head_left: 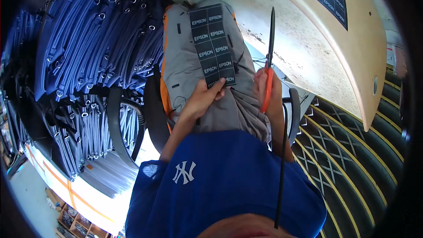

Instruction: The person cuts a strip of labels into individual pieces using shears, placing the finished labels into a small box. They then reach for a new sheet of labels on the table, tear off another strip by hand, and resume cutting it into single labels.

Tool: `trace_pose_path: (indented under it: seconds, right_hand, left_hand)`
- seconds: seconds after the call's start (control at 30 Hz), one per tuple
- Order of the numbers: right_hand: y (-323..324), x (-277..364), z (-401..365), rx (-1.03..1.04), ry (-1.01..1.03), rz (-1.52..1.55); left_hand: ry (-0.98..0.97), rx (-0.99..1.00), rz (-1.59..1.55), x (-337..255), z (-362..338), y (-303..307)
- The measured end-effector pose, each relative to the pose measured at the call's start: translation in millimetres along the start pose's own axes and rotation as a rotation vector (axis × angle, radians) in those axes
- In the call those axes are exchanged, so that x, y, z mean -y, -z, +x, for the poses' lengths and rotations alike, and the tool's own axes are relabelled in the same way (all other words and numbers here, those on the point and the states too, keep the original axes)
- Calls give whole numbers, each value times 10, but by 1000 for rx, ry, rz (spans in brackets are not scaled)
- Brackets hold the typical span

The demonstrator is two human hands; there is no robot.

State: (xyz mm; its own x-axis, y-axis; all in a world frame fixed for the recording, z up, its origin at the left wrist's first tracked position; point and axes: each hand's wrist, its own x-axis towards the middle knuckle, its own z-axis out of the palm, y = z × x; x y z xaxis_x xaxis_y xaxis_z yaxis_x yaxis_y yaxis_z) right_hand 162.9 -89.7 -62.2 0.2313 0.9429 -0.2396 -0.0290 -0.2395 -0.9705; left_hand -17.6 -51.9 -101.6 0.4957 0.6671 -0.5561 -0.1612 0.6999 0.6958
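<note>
The left hand [202, 99] pinches the near end of a black label sheet [213, 44] printed EPSON. Its fingers [217, 89] are closed on the sheet's bottom edge, and the rest runs away from them over the lap in grey shorts [180, 61]. Just beside it, the right hand [259, 83] is wrapped around the orange handle of scissors [270, 39], blades together and pointing away. A beige bench [308, 39] curves beyond, and blue straps [88, 31] are piled at left.

A curved pale wooden desk [370, 61] sweeps across the far right, with speckled light floor [282, 22] beyond it. Stacks of blue strapped fabric [88, 31] fill the left. A dark ribbed surface with yellow lines [352, 158] lies near right, brightly lit.
</note>
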Motion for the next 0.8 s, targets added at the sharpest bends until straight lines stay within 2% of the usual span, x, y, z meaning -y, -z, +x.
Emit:
trace_pose_path:
  seconds: [0.03, 0.1, 0.13, 0.2, 0.23, 0.27, 0.3, 0.33, 0.4, 0.43, 0.5, 0.57, 0.63, 0.67, 0.73, 0.8]
  right_hand:
    - [72, -52, -83, -1, -42, -69]
    - [146, -87, -267, 3, -93, -130]
    - [182, -108, -338, 9, -131, -184]
    - [242, -119, -474, 60, -80, -286]
    - [249, -23, -545, 155, -323, -66]
    - [253, 33, -618, 246, -562, 160]
    - [263, -4, -699, 297, -628, 214]
    - [288, -10, -745, 298, -635, 213]
    - [356, -14, -800, 489, -568, -91]
    - [382, -9, -813, 493, -573, -92]
    - [425, 25, -828, 543, -551, -164]
    - [431, 104, -803, 568, -538, -202]
    - [425, 219, -727, 655, -349, -333]
    - [432, 207, -708, 657, -349, -335]
    - [454, 178, -690, 705, -482, -445]
    - [428, 203, -676, 684, -454, -402]
  left_hand:
    - [7, 3, -9, 13, 39, -5]
    - [106, -63, -251, 31, 87, -24]
    - [112, -62, -259, 24, 107, -36]
    - [109, -143, -235, 16, 122, -46]
    - [116, -146, -241, 38, 134, -33]
    - [32, -120, -135, 62, 146, -13]
    - [-52, -93, -27, 64, 151, -11]
    - [-48, -96, -31, 53, 149, -27]
    - [-76, -221, 13, 7, 142, -74]
    - [-73, -225, 9, 32, 153, -53]
    - [-64, -199, -201, 88, 178, 6]
    - [-66, -188, -175, 98, 168, 19]
    - [-73, -177, -148, 54, 152, -12]
    - [-105, -202, -88, 10, 131, -53]
    - [-136, -226, -30, -37, 120, -99]
    - [-175, -251, -70, -50, 132, -106]
